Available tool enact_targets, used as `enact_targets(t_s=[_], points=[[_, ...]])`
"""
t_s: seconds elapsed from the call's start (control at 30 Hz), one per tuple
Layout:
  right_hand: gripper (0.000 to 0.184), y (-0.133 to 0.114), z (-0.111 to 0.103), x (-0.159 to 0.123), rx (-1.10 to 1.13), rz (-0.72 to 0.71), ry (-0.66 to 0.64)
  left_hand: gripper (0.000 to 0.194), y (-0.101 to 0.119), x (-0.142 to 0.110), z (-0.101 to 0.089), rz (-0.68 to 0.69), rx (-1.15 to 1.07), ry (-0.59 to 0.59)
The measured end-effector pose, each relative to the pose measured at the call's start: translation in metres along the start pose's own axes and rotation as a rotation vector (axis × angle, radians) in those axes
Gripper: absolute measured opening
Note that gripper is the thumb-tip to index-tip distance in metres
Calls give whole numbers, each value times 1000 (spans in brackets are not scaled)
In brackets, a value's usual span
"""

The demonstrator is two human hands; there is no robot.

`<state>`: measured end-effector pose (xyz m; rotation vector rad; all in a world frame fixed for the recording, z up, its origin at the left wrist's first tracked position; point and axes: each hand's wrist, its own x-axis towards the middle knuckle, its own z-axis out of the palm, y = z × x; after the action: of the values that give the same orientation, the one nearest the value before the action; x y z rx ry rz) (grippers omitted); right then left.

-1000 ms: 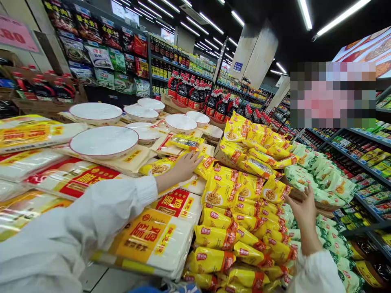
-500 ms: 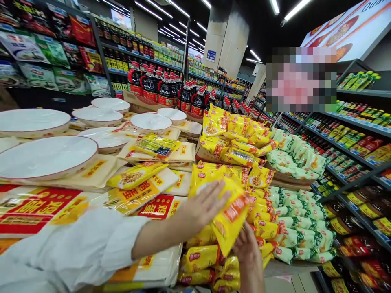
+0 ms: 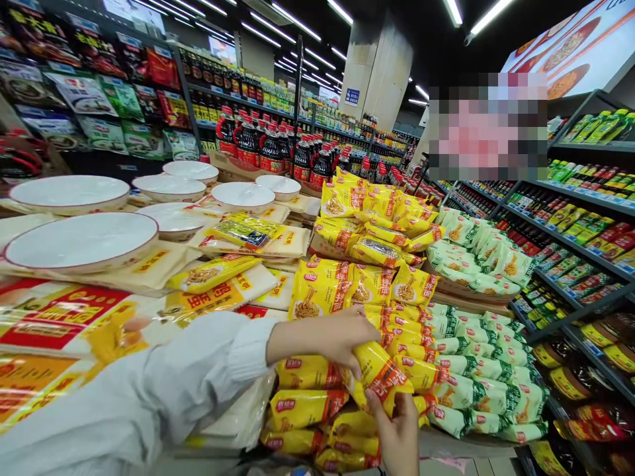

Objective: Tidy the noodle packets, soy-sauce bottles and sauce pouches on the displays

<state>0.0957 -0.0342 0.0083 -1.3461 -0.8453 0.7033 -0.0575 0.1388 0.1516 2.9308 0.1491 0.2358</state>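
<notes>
The held packet (image 3: 381, 378), yellow with an orange-red band, is gripped between both hands in front of the stacked yellow packets (image 3: 310, 406). Its lower edge is held by the right hand (image 3: 399, 430), with the thumb laid on the printed front; the rest of the right fingers are partly hidden behind it. Its upper left end is held by the left hand (image 3: 347, 336), whose fingers are curled down over it and closed narrowly on the wrapper. The packet is tilted, and packed rows of the same kind are seen below, behind and beside it.

To the left of these rows, flat noodle packs (image 3: 64, 317) in clear, red and orange wrapping are laid out, partly covered by the left sleeve (image 3: 198, 377). To the right, green-and-white packets (image 3: 476, 390) are stacked in rows.

Farther back, a loose yellow packet (image 3: 213, 272) is laid across the flat packs, and another packet (image 3: 244, 229) with a dark clear window is placed beyond it. White bowls (image 3: 82, 241) with red rims are set on the packs at the left. More yellow packets (image 3: 381, 205) are heaped in a raised box in the middle.

Behind them, dark bottles (image 3: 272, 149) with red caps are grouped, and the background is filled by stocked shelves (image 3: 258, 99) and a pale pillar (image 3: 380, 73).
</notes>
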Motion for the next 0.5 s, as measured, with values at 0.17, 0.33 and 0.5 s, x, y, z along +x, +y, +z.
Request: enact_targets(t_s=[0.17,0.33,0.5], points=[[74,-28,-27,7,37,-31,151,42,-15,48,-16,-218,89,21],[81,-37,-68,7,52,-70,193,54,-41,81,-18,-539,160,102],[85,-27,-86,6,37,-86,220,60,-72,93,5,-579,219,78]])
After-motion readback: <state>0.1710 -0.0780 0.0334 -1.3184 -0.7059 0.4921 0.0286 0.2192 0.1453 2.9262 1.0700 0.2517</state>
